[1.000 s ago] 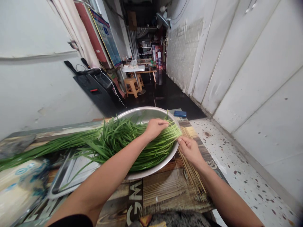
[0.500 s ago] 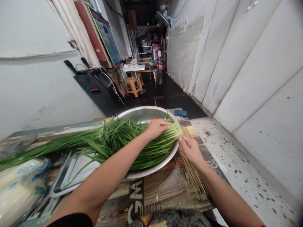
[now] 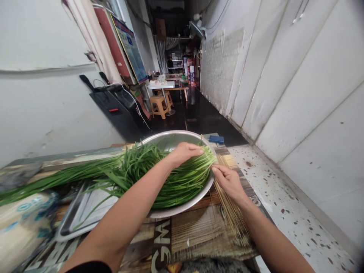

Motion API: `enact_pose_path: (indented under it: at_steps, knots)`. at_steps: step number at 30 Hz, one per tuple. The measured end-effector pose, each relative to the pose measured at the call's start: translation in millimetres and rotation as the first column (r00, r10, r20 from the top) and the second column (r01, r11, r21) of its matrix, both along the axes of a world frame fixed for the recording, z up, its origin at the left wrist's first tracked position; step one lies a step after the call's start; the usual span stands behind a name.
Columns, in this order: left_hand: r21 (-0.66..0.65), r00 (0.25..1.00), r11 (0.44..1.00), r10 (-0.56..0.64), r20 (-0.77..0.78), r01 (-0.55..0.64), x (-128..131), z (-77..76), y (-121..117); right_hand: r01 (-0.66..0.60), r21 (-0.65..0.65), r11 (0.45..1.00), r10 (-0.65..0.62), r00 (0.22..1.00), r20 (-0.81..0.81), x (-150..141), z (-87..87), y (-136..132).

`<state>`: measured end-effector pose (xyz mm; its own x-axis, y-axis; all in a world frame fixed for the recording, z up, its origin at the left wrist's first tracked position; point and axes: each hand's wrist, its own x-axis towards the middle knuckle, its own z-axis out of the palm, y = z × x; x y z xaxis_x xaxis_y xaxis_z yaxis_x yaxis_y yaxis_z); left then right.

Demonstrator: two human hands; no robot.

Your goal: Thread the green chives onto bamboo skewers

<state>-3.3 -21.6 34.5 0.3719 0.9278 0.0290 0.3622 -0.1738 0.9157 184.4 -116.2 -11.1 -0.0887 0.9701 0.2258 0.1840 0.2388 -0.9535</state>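
Head camera view: a thick heap of green stalks [image 3: 182,191] lies in a wide metal bowl [image 3: 167,141], pale cut ends toward the right rim, leafy tops toward the left. The left hand [image 3: 186,152] reaches across, its grip closed over the pale ends. The right hand [image 3: 227,181] is at the right rim, thumb and finger pinched together at those ends; from where I stand I cannot tell what is between them.

If the left grip slackens, the smooth stalks could slip apart and lose their even line. The right forearm passes close over thin sticks [image 3: 231,212], so a careless sweep might scatter them. Leaves trailing over the left rim could catch and drag others out.

The table [image 3: 196,231] has a wood-plank print with large letters. To the left are a white tray [image 3: 93,208], a plastic-wrapped pack [image 3: 22,220] and more long greens [image 3: 71,174]; a small blue box [image 3: 216,139] sits at the far edge.

Beyond, plastic stools [image 3: 159,106] stand on a dark floor [image 3: 196,123], between white walls.
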Motion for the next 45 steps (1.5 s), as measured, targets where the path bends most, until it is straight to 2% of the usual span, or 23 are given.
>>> enact_pose_path:
  at_steps: [3, 8, 15, 18, 22, 27, 31, 33, 35, 38, 41, 43, 45]
  knots:
    - [-0.023, 0.997, 0.999, 0.026, 0.069, -0.024, -4, 1.6, 2, -0.044, -0.051, 0.998, 0.043, 0.999, -0.022, 3, 3.8, -2]
    - [-0.137, 0.99, 0.987, -0.066, 0.125, 0.083, -5, 7.3, -4, -0.112, -0.037, 0.993, 0.111, 0.993, -0.028, 4, 2.4, -3]
    - [-0.164, 0.987, 0.976, -0.126, 0.1, 0.141, -4, 10.1, -9, -0.083, 0.02, 0.996, 0.084, 0.996, -0.036, 1, -4.8, -3]
    - [-0.175, 0.99, 0.976, -0.118, 0.076, 0.13, -3, 10.9, -10, -0.062, 0.024, 0.998, 0.063, 0.997, -0.039, -1, -6.1, -3]
    - [-0.139, 0.994, 0.985, -0.105, 0.017, 0.106, 1, 9.5, -12, -0.043, -0.001, 0.999, 0.043, 0.998, -0.043, -4, -4.7, -3]
    - [-0.111, 0.984, 0.979, -0.177, -0.032, 0.172, 11, 5.6, -15, -0.019, 0.041, 0.999, 0.019, 1.0, 0.006, -6, -1.2, 0]
    - [0.032, 0.992, 0.996, -0.081, -0.092, 0.084, 6, 9.1, -5, 0.019, 0.033, 0.999, -0.02, 0.999, 0.031, -4, -2.9, 5]
    - [0.15, 0.986, 0.989, 0.016, -0.164, 0.008, -2, 11.2, 5, 0.003, -0.031, 1.0, -0.002, 1.0, 0.017, -3, -4.0, 5]
    - [0.278, 0.948, 0.96, 0.111, -0.3, -0.024, -8, 10.1, 17, -0.018, -0.114, 0.993, 0.017, 1.0, -0.004, -3, -3.9, 4]
    - [0.368, 0.848, 0.929, 0.175, -0.5, 0.025, -9, -1.4, 33, -0.016, -0.168, 0.986, 0.009, 0.999, -0.039, -3, -2.3, 0]
    - [0.418, 0.777, 0.908, 0.247, -0.579, 0.023, -2, -20.7, 42, -0.011, -0.143, 0.99, 0.004, 0.999, -0.047, -3, -2.8, -1]
    - [0.437, 0.76, 0.9, 0.284, -0.584, -0.001, 1, -31.8, 45, -0.008, -0.124, 0.992, 0.005, 1.0, -0.025, -3, -4.6, 1]
    - [0.453, 0.774, 0.891, 0.298, -0.559, -0.016, 2, -37.9, 45, 0.006, -0.113, 0.994, -0.006, 1.0, 0.004, -2, -6.5, 2]
